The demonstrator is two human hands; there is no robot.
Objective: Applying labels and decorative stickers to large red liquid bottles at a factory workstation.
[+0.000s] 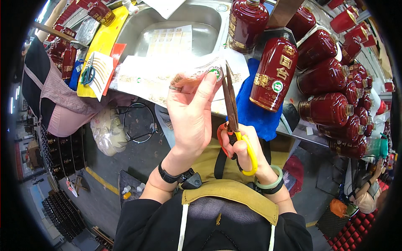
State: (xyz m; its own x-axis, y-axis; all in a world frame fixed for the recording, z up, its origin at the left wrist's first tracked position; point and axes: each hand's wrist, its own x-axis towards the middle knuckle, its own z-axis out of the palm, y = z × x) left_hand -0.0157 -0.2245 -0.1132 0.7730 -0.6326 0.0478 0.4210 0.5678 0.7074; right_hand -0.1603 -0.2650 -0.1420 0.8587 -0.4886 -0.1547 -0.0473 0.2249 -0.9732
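My left hand [190, 111] pinches a thin translucent decal sheet [201, 72], its thumb beside a round green emblem. My right hand [245, 148] is closed round scissors [231, 100] with dark, worn blades and handles in yellow and red. The blades point up and away from me, slightly apart, at the sheet's right edge; I cannot tell whether they touch it. Beyond the left hand lie larger pale printed sheets [138, 79] along the sink's front edge. To the right, a dark red bottle [274, 73] with gold lettering and a green emblem lies on a blue cloth [256, 121].
A steel sink [205, 31] holds another printed sheet [169, 39]. Several red bottles [322, 77] crowd the bench on the right, and one bottle [248, 25] stands by the sink. At left are a yellow board [108, 35] and teal-handled scissors [88, 75]. Another person [368, 192] is at far right.
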